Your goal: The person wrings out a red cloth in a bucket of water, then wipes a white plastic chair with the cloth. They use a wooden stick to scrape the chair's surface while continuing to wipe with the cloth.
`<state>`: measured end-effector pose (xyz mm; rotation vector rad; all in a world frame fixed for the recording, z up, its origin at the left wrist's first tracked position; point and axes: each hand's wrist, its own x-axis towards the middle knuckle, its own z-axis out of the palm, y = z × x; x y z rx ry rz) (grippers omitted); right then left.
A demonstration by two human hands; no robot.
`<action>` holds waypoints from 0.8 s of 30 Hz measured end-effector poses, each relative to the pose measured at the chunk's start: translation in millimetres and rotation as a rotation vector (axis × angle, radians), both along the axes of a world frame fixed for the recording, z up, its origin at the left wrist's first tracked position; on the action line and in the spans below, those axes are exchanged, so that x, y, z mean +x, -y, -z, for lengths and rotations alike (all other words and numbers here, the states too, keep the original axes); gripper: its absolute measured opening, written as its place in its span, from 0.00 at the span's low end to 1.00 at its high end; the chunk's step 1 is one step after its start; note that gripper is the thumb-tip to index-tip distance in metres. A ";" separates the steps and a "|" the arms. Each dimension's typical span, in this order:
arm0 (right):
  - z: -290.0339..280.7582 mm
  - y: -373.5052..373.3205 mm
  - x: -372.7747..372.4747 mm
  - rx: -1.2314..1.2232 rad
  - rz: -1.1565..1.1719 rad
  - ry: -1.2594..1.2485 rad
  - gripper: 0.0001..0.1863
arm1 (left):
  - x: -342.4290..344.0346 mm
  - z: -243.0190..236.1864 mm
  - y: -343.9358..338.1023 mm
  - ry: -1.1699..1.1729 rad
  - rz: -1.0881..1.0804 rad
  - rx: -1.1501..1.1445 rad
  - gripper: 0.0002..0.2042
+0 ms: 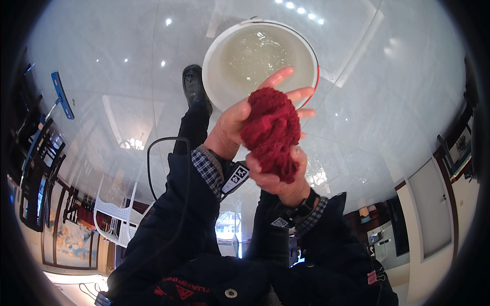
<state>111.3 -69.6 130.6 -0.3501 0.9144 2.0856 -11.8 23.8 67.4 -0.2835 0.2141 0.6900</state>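
Observation:
A bunched, dark red cloth [270,127] with a fuzzy, towel-like surface is between my two hands, in front of the bucket's near rim. My left hand [229,125] supports its upper part, the thumb against the near side and the fingers stretched out behind it. Lower down, my right hand [286,186] is closed around the narrower end of the cloth, fingers and thumb wrapped on either side. Beyond them stands a round white bucket [214,84] holding cloudy, rippling water [258,51]. Part of the left palm is hidden by the cloth.
The bucket stands on a glossy grey tiled floor [138,66]. My black shoe [193,84] is just left of it. A blue floor squeegee or mop [62,95] lies far left, near a white chair [115,211]. A black cable [148,163] loops beside my left arm.

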 end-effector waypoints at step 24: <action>26.8 -61.0 18.3 0.397 -1.377 1.152 0.20 | 22.8 11.2 13.0 -1.395 0.364 0.399 0.12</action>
